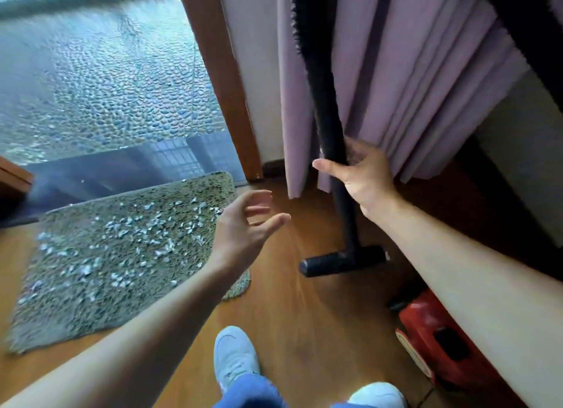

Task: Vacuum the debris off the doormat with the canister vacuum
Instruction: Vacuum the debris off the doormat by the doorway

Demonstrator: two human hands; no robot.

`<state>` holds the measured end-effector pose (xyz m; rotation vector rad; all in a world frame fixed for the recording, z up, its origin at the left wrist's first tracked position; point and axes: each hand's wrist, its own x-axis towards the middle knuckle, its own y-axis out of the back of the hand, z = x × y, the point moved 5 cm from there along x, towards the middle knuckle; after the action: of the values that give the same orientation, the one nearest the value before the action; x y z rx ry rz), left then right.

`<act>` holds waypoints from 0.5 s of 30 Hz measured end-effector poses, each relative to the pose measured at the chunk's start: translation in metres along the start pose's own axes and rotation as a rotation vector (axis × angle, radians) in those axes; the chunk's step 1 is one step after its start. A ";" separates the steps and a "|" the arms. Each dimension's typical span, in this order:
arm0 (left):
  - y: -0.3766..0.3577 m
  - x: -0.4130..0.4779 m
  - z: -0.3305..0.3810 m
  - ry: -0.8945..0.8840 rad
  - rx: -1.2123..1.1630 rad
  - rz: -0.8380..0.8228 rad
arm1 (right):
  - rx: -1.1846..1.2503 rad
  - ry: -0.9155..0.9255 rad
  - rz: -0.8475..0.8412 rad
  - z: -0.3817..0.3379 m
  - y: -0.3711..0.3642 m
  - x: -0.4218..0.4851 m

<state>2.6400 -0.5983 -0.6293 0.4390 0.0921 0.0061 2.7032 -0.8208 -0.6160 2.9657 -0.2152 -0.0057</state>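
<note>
Right hand (359, 176) is gripping the wand (324, 103), fingers curled round it; left hand (246, 224) is hanging spread, empty. Mat (106, 249) is lying left of its fingers: I'd be swinging the nozzle (341, 261) there, flat.

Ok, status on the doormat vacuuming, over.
Right hand grips vacuum wand; left hand open, holding nothing. Nozzle over wood floor beside doormat, debris scattered across it. No obstacle seen between them.
</note>
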 end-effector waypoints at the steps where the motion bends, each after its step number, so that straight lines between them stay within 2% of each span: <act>1: 0.001 0.000 0.003 0.005 0.000 -0.013 | 0.059 -0.016 0.013 -0.008 -0.003 -0.005; 5: -0.007 0.003 0.017 -0.015 0.006 -0.086 | 0.245 -0.088 -0.037 -0.043 -0.022 -0.033; 9: -0.010 -0.003 0.021 -0.081 0.027 -0.091 | 0.374 -0.050 -0.078 -0.077 -0.041 -0.054; 12: -0.008 -0.005 0.020 -0.127 0.047 -0.097 | 0.360 -0.037 -0.075 -0.083 -0.043 -0.064; 15: -0.007 -0.004 0.013 -0.120 0.053 -0.108 | 0.177 -0.021 -0.068 -0.083 -0.031 -0.069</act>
<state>2.6376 -0.6098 -0.6204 0.4859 -0.0019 -0.1289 2.6406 -0.7670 -0.5400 3.1497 -0.1238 -0.0284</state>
